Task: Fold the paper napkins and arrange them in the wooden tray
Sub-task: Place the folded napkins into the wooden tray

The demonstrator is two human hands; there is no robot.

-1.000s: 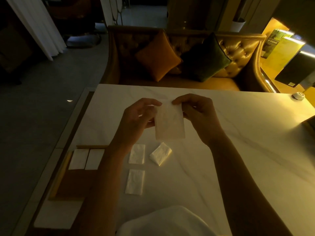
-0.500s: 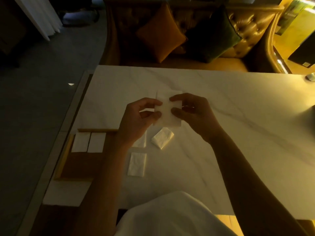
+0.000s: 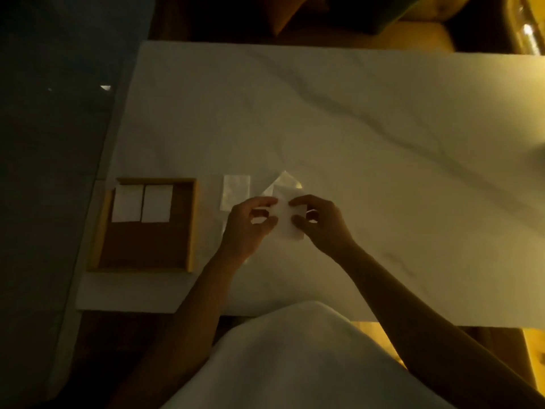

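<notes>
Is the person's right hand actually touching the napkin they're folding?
Touching. The head view shows the right hand pinching the napkin at its right edge between thumb and fingers; the left hand pinches the other edge.

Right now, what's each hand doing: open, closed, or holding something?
Left hand: closed, pinching the left edge of the napkin.
Right hand: closed, pinching the same napkin's right edge.
</notes>
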